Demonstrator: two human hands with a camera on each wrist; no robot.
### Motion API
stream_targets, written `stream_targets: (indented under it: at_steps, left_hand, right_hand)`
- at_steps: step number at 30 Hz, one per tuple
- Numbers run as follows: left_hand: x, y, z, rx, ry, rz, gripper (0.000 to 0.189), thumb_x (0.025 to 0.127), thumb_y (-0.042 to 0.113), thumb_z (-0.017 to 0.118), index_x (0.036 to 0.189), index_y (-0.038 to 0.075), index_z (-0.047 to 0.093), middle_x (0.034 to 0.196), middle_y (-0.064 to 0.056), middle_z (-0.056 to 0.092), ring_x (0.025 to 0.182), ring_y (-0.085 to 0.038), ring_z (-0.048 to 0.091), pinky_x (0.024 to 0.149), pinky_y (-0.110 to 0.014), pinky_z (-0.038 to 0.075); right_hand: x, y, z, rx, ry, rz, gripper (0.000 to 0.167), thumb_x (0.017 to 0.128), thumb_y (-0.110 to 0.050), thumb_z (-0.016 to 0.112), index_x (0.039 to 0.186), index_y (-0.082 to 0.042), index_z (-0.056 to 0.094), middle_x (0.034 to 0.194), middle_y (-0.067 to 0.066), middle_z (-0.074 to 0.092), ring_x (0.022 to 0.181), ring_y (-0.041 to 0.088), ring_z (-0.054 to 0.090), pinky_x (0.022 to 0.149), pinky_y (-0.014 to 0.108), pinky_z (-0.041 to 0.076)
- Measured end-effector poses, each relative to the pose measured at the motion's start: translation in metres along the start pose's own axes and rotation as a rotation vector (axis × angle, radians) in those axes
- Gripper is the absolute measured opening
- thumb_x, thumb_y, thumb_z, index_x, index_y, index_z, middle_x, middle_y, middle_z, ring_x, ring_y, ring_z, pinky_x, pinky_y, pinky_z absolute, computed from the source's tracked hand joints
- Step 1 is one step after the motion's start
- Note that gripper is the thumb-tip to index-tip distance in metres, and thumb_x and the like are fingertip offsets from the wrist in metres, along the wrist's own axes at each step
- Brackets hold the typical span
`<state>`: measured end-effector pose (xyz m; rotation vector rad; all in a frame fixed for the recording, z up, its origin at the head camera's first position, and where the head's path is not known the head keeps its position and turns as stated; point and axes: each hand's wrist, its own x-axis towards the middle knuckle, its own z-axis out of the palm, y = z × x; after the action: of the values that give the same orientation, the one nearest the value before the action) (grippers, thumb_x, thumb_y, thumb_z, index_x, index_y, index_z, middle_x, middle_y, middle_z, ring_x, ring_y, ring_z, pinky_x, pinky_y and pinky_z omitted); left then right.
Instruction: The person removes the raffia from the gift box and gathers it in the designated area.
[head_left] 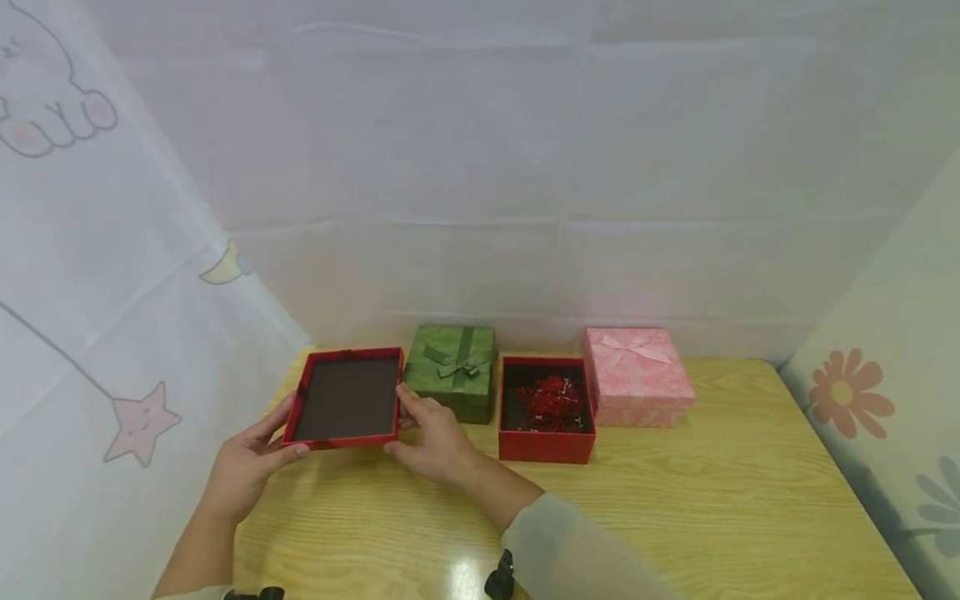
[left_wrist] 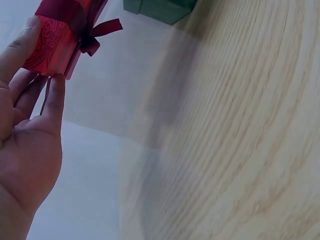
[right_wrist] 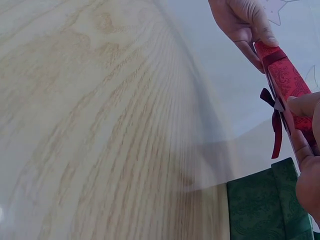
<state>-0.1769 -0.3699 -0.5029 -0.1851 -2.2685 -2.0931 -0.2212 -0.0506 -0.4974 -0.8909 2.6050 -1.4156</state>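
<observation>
Both hands hold a red box lid (head_left: pixel 345 396) above the left part of the table, its dark inside facing the head camera. The left hand (head_left: pixel 238 477) grips the lid's left side, thumb along the near corner. At the right side, the right hand (head_left: pixel 438 440) pinches the lid between thumb and fingers. A dark red ribbon bow (right_wrist: pixel 278 106) hangs from the lid's outer face in the right wrist view. To the right stands a red box (head_left: pixel 547 447) without a cover, with red shredded filler (head_left: pixel 553 404) and small white bits inside.
A closed green gift box (head_left: pixel 450 404) with a bow stands just behind the right hand. Right of the red box is a closed pink gift box (head_left: pixel 645 371) with a bow. The wooden table (head_left: pixel 712 500) meets pale cloth (head_left: pixel 480 167) at the back and sides.
</observation>
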Motion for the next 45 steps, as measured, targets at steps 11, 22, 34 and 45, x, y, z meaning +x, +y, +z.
stream_targets:
  at_steps: [11,22,34,45]
  left_hand:
    - [0.003,-0.014,-0.017,0.091,0.012,-0.065,0.078,0.092,0.000,0.077,0.160,0.011,0.040,0.165,0.001,0.038,0.134,0.004,0.049,0.096,-0.015,0.050]
    - [0.016,-0.030,-0.027,0.373,-0.032,-0.184,0.081,0.092,0.032,0.082,0.161,0.029,0.040,0.167,-0.013,0.031,0.154,-0.039,0.022,0.094,-0.006,0.041]
    - [0.026,-0.047,-0.034,0.425,-0.099,-0.220,0.081,0.092,0.039,0.081,0.161,0.028,0.041,0.163,-0.012,0.039,0.151,-0.039,0.029,0.092,-0.007,0.042]
    - [0.031,-0.056,-0.038,0.372,-0.102,-0.265,0.082,0.092,0.039,0.080,0.162,0.026,0.040,0.166,-0.011,0.033,0.150,-0.036,0.033,0.092,-0.008,0.045]
  right_hand:
    - [0.011,0.005,0.020,-0.031,-0.033,0.078,0.091,0.092,-0.036,0.082,0.165,-0.018,0.030,0.129,-0.003,0.064,0.109,0.001,0.063,0.094,0.021,0.052]
    - [0.014,0.018,0.032,0.018,-0.080,0.201,0.089,0.091,-0.034,0.084,0.163,-0.017,0.036,0.130,-0.008,0.067,0.112,0.001,0.065,0.096,0.023,0.053]
    - [0.015,0.028,0.043,0.062,-0.107,0.247,0.083,0.091,-0.026,0.083,0.160,-0.009,0.040,0.148,0.008,0.059,0.115,0.005,0.068,0.090,0.018,0.054]
    - [0.017,0.030,0.050,0.100,-0.107,0.256,0.067,0.097,-0.018,0.077,0.156,-0.006,0.047,0.147,0.010,0.060,0.121,0.013,0.066,0.089,0.018,0.055]
